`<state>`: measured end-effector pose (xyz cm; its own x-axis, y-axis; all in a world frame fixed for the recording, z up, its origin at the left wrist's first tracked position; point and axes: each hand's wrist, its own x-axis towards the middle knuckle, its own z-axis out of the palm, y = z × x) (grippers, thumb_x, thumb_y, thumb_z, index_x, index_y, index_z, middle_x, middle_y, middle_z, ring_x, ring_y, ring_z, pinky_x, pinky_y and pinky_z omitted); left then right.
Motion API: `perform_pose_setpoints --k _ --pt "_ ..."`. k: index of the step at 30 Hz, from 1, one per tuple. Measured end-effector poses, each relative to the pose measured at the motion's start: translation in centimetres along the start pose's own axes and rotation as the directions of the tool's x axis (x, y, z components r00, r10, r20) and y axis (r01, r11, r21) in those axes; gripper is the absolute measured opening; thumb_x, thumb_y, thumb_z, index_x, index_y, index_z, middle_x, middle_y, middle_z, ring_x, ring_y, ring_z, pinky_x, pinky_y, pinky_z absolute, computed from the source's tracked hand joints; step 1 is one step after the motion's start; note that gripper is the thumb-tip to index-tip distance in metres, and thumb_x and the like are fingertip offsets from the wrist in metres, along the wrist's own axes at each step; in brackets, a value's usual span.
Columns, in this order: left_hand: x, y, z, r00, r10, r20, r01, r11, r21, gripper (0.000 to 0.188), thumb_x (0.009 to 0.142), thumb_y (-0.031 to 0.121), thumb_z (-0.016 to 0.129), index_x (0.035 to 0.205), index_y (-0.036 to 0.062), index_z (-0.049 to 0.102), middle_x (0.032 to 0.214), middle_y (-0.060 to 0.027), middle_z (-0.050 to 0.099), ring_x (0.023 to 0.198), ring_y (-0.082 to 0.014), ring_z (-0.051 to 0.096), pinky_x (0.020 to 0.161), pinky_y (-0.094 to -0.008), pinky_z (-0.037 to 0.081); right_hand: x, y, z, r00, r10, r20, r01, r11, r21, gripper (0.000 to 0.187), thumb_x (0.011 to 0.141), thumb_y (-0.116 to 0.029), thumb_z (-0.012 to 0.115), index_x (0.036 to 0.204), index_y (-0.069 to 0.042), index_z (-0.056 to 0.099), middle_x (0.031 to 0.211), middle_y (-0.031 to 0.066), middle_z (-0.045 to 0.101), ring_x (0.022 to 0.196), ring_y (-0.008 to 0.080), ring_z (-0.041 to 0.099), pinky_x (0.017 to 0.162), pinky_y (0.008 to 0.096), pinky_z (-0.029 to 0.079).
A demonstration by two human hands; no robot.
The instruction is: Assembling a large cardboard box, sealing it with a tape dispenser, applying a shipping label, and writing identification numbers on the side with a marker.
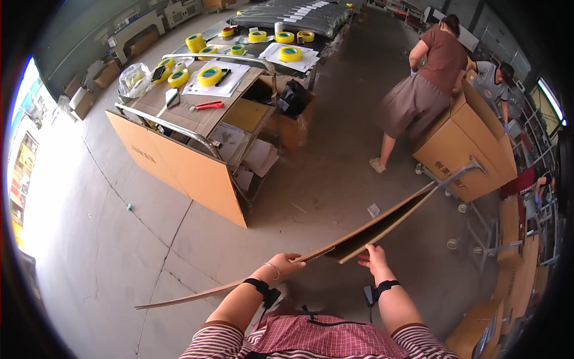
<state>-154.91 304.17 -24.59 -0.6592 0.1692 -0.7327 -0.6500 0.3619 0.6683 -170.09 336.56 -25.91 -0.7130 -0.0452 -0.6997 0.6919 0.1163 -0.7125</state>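
Between my hands is a folded cardboard box (385,224), seen mostly along its edges. Its two layers stand apart on the right, with a dark gap between them, and a long flat part reaches out low to the left. My left hand (287,264) grips the upper edge near the fold, thumb on top. My right hand (374,257) has its fingers closed on the edge of the nearer panel. The undersides of both hands' grips are partly hidden.
A cart (218,146) with yellow tape rolls (210,76), papers and a red cutter (207,105) stands ahead left. A large cardboard sheet (179,167) leans against it. At right, two people work by a big carton (466,149) on a wheeled trolley (478,227); another person bends further right.
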Motion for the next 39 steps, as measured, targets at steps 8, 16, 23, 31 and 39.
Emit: perform_pose_setpoints --k 8,16,23,31,39 --pt "-9.1 -7.1 -0.7 0.831 0.265 -0.489 0.181 0.703 0.688 0.039 0.079 0.025 0.067 0.116 0.0128 0.06 0.107 -0.0094 0.066 0.098 -0.0293 0.063 0.084 -0.0412 0.052 3.9 -3.6 2.7 0.985 -0.027 -0.172 0.004 0.991 -0.136 0.039 0.083 -0.01 0.054 0.121 -0.006 0.051 0.105 0.0136 0.062 0.08 0.0296 0.067 0.067 0.0496 0.058" --pt "-18.9 -18.9 -4.2 0.866 -0.319 -0.385 0.379 0.921 0.09 0.077 0.067 0.035 0.085 0.132 0.0064 0.054 0.125 -0.0155 0.061 0.12 -0.0259 0.056 0.1 -0.0356 0.046 3.5 -3.3 -0.4 1.0 -0.018 0.017 0.019 0.998 -0.061 0.026 0.082 -0.003 0.05 0.107 -0.001 0.059 0.098 0.0138 0.065 0.087 0.029 0.067 0.073 0.0458 0.059" --pt "-19.5 -20.1 -2.2 0.966 -0.209 -0.155 0.243 0.936 0.254 0.075 0.078 0.05 0.072 0.135 0.0058 0.051 0.132 -0.0162 0.056 0.127 -0.0301 0.048 0.108 -0.0372 0.037 2.6 -1.9 -2.0 0.999 -0.04 0.014 0.04 0.999 -0.029 0.027 0.082 0.0 0.05 0.108 0.0 0.057 0.103 0.0113 0.063 0.09 0.0259 0.067 0.07 0.0429 0.06" --pt "-19.7 -21.6 -1.3 0.934 -0.297 -0.199 0.29 0.955 -0.066 0.076 0.073 0.04 0.08 0.135 0.0058 0.052 0.132 -0.0147 0.057 0.127 -0.0268 0.05 0.106 -0.037 0.04 1.5 0.1 -3.2 0.996 -0.082 -0.04 0.08 0.995 -0.057 0.03 0.084 -0.003 0.051 0.114 0.0 0.055 0.102 0.0136 0.064 0.091 0.0301 0.067 0.072 0.0468 0.059" --pt "-19.1 -21.6 -3.6 0.92 -0.338 -0.197 0.313 0.938 -0.148 0.071 0.073 0.031 0.082 0.132 0.0033 0.054 0.131 -0.0136 0.058 0.122 -0.025 0.054 0.104 -0.035 0.041 -0.4 2.3 -5.8 0.997 -0.052 -0.052 0.047 0.995 -0.09 0.034 0.08 -0.002 0.054 0.115 0.001 0.054 0.101 0.0142 0.061 0.09 0.0304 0.064 0.065 0.0461 0.06"
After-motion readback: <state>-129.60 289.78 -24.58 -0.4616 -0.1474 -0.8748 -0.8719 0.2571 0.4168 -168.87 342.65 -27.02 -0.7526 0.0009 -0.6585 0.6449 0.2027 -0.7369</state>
